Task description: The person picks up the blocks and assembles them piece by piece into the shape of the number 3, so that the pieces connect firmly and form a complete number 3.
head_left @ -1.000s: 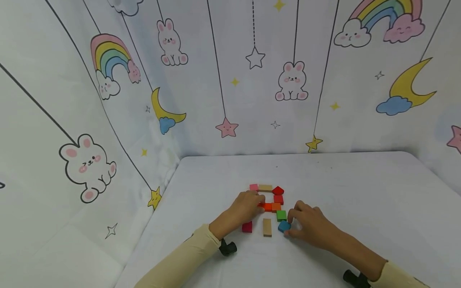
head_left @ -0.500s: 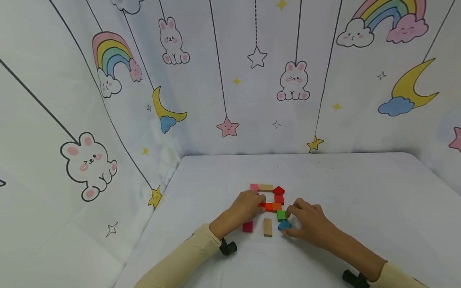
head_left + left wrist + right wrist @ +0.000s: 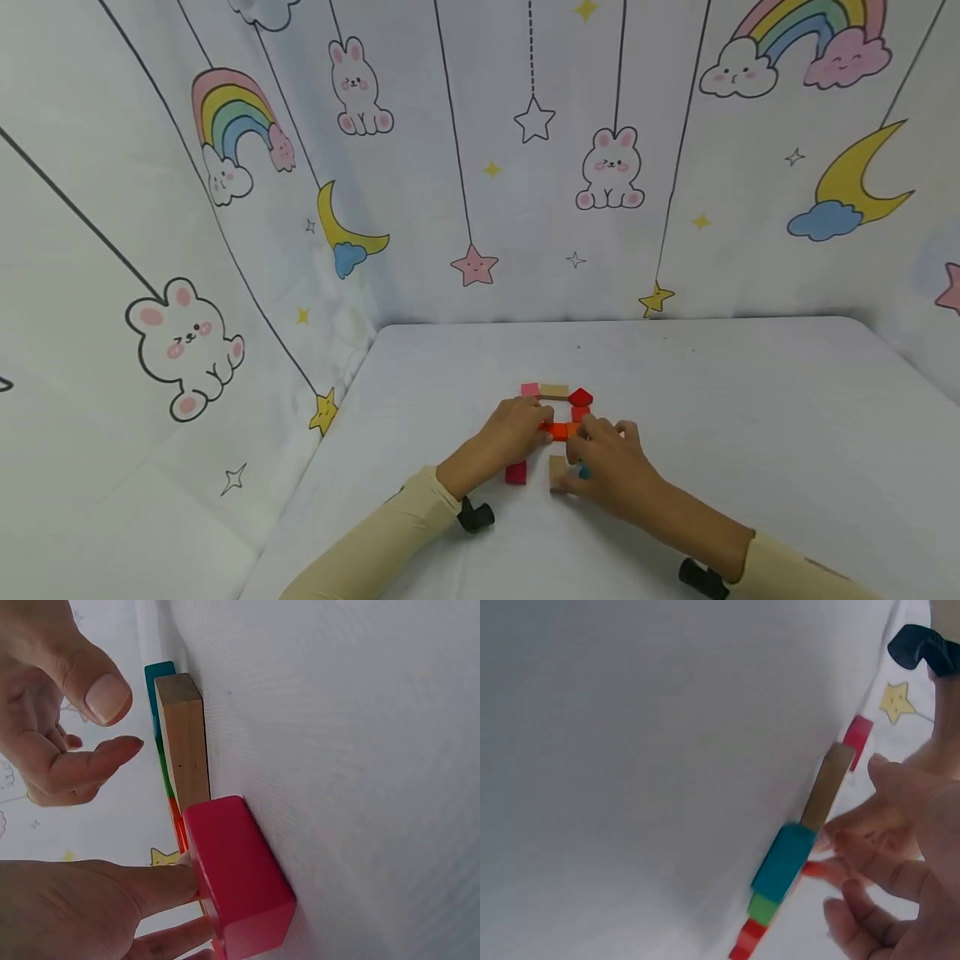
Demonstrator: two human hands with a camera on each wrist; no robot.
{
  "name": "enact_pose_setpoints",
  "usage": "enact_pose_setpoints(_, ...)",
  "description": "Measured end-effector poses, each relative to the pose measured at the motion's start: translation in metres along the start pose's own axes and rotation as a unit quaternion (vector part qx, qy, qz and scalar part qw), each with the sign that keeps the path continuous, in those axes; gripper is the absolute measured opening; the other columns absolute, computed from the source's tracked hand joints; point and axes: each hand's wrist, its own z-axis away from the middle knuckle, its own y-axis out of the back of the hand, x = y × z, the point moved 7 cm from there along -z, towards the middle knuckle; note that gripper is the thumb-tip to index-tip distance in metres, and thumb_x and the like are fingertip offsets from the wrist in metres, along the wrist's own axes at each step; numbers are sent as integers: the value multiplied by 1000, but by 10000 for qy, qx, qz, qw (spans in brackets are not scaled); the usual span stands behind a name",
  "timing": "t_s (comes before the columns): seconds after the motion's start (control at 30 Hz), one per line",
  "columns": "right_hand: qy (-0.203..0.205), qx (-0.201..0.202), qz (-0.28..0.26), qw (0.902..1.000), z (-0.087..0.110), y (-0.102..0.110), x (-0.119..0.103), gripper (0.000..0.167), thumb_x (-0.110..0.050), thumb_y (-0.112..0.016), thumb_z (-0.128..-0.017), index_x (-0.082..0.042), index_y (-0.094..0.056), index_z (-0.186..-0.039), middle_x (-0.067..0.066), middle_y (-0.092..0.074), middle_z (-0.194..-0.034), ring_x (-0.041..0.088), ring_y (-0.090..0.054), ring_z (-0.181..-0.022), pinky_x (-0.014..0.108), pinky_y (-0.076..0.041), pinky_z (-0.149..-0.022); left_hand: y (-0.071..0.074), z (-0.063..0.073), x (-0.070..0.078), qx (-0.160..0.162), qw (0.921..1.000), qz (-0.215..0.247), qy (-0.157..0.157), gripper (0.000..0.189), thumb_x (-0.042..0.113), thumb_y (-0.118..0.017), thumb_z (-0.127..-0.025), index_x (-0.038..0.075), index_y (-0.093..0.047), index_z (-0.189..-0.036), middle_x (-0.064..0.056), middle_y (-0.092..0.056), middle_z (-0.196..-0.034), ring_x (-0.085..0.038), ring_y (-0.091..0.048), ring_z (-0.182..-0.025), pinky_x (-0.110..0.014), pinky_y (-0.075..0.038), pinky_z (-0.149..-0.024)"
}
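Observation:
In the head view my left hand (image 3: 513, 429) pinches the left end of a row of orange-red blocks (image 3: 557, 432) with thumb and fingertips. My right hand (image 3: 611, 467) hovers with thumb and fingers apart around a plain wooden block (image 3: 557, 472); the left wrist view shows a gap between those fingertips and the wooden block (image 3: 184, 739). A blue block (image 3: 584, 472) is partly hidden under the right hand; its teal-looking side (image 3: 784, 862) shows in the right wrist view, beside a green block (image 3: 763, 907). A crimson block (image 3: 244, 877) lies close below my left hand.
Behind the hands, a pink block (image 3: 530, 389), a wooden block (image 3: 554, 391), a red pointed block (image 3: 581, 397) and a red block (image 3: 580, 412) form a bent line. White cloth covers the table (image 3: 750, 400); a printed curtain (image 3: 420, 167) stands behind.
My right hand has moved left from the blue block to over the plain wooden block, covering the green block in the head view. The left hand has stayed in place.

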Motion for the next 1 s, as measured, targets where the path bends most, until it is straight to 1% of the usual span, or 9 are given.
enact_pose_setpoints(0.13,108,75,414,9991,-4,-5,-12,43,-56,-93,-73,-24,-65,-80,-4,-50,-90,15,-54,-92,60,-41,-97,0,0,-1,-19,10000,24,41,20,30,-80,-96,19,-76,-112,2,-75,-108,-15,-68,-103,-31,-55,-92)
enact_pose_setpoints(0.23,178,113,763,9969,-5,-5,-18,46,-57,-93,-72,-21,-65,-77,-1,-52,-91,17,-55,-94,58,-42,-95,0,0,0,-30,9999,80,68,20,30,-79,-96,19,-76,-112,2,-75,-107,-15,-68,-102,-31,-54,-92)
enact_pose_setpoints(0.37,186,23,936,9954,-4,-6,-20,48,-56,-93,-73,-22,-59,-70,0,-55,-94,20,-55,-98,56,-40,-95,0,0,0,-51,9999,112,97,19,29,-80,-96,19,-76,-112,2,-74,-107,-15,-67,-100,-31,-54,-91)
enact_pose_setpoints(0.47,157,-12,902,9958,-4,-7,-19,49,-53,-94,-73,-24,-55,-65,0,-55,-95,20,-53,-98,55,-39,-95,-1,-1,0,-60,9999,57,104,18,30,-80,-96,19,-75,-111,2,-74,-108,-14,-67,-100,-30,-54,-91)
enact_pose_setpoints(0.53,127,-25,854,9963,-3,-7,-18,47,-51,-94,-73,-25,-56,-64,-1,-55,-96,20,-53,-99,55,-39,-96,-1,-1,0,-57,9999,19,101,18,30,-79,-96,19,-75,-111,2,-74,-108,-14,-67,-100,-30,-54,-91)
enact_pose_setpoints(0.63,44,-83,692,9976,-3,-7,-14,41,-48,-96,-73,-26,-62,-65,-2,-55,-97,20,-53,-102,57,-39,-97,-2,-1,0,-71,9999,22,98,19,30,-80,-96,19,-75,-111,2,-75,-108,-15,-68,-101,-31,-55,-92)
enact_pose_setpoints(0.8,-23,-184,300,9994,-1,-7,-10,31,-41,-97,-72,-26,-71,-70,-4,-56,-100,20,-52,-105,61,-39,-98,-3,-2,-1,-138,9998,39,105,19,31,-79,-97,19,-75,-111,2,-74,-109,-16,-67,-102,-33,-55,-92)
enact_pose_setpoints(1.0,-55,-247,275,9993,-1,-6,-3,28,-40,-97,-74,-27,-72,-77,-6,-56,-103,19,-52,-108,61,-39,-100,-3,-1,-2,-71,9999,91,99,19,30,-79,-96,19,-75,-111,2,-74,-109,-15,-67,-101,-32,-54,-90)
